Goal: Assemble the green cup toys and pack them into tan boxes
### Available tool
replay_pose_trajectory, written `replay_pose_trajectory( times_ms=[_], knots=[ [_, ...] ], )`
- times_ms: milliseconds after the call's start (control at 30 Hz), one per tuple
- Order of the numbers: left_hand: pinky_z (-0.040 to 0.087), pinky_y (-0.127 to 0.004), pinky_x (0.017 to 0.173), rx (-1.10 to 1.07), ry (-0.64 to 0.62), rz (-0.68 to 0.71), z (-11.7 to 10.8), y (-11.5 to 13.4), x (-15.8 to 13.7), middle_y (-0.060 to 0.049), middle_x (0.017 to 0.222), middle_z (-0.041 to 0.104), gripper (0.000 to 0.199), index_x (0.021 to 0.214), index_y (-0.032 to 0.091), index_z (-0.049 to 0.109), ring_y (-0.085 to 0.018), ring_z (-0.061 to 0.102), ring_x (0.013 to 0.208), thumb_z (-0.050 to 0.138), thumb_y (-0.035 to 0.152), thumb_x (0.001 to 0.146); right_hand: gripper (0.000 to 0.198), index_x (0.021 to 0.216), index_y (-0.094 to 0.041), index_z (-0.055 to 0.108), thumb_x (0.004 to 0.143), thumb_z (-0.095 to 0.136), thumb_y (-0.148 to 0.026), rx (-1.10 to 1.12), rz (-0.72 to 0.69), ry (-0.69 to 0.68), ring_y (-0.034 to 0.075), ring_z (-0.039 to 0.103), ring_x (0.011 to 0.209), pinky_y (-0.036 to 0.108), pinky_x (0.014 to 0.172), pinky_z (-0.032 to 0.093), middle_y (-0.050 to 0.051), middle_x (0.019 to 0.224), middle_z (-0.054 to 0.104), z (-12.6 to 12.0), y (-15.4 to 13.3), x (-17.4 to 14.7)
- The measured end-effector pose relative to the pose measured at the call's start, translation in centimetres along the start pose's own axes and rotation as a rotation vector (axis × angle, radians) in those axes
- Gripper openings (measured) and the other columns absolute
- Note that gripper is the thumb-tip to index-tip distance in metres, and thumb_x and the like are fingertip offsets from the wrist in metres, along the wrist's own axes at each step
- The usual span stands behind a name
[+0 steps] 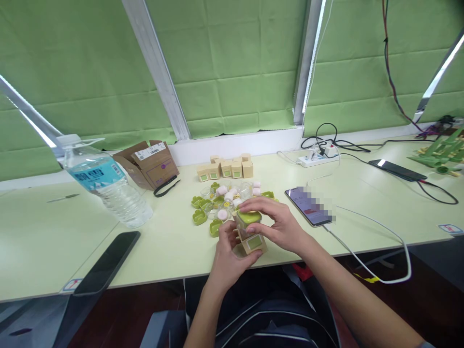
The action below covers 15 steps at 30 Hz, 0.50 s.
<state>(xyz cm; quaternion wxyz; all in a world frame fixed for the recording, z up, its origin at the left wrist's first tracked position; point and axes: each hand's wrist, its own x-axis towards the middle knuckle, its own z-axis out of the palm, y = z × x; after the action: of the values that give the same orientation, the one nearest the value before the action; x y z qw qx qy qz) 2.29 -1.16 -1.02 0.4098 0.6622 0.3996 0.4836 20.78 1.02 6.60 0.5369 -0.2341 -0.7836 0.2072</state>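
Note:
My left hand (229, 258) is closed around a small kraft paper box (258, 247) with a green label on its front, near the table's front edge. Just over the box, the fingers of my right hand (284, 224) grip a small clear plastic cup with a green top (249, 218). The cup's lower part is at the box's top; how far it sits inside is hidden. Beyond my hands lies a pile of green flower-shaped dishes (199, 217), clear plastic cups (246, 190) and pale pink cylindrical pieces (222, 214).
Several similar kraft boxes (226, 169) stand in a row behind the pile. To the left are a large water bottle (108, 188), an open cardboard carton (152, 169) and a black phone (108, 261). A cabled phone (308, 205) and a power strip (319, 158) lie to the right.

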Motion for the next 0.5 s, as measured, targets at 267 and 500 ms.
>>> replay_pose_trajectory(
  times_ms=[267,500],
  knots=[
    [0.053,-0.043,0.102,-0.093,-0.043,-0.052,-0.3,0.5,0.0,-0.011,0.135,0.059,0.084,0.130,0.028,0.030,-0.025,0.063,0.122,0.087,0.028,0.069,0.031,0.109,-0.024,0.072,0.082,0.082,-0.037,0.181,-0.038,0.084,0.025,0.068,0.117,0.045,0.106,0.052,0.010,0.119,0.074,1.5,0.8,-0.7],
    [0.055,-0.039,0.088,0.107,0.083,0.003,-0.2,-0.1,0.1,-0.008,0.112,0.065,0.051,0.117,0.023,0.041,-0.021,0.067,0.097,0.075,0.036,0.081,0.041,0.123,-0.025,0.067,0.088,0.075,-0.045,0.346,0.146,0.235,0.024,0.066,0.118,0.040,0.098,0.056,0.011,0.123,0.072,0.0,0.7,-0.3]
  ],
)
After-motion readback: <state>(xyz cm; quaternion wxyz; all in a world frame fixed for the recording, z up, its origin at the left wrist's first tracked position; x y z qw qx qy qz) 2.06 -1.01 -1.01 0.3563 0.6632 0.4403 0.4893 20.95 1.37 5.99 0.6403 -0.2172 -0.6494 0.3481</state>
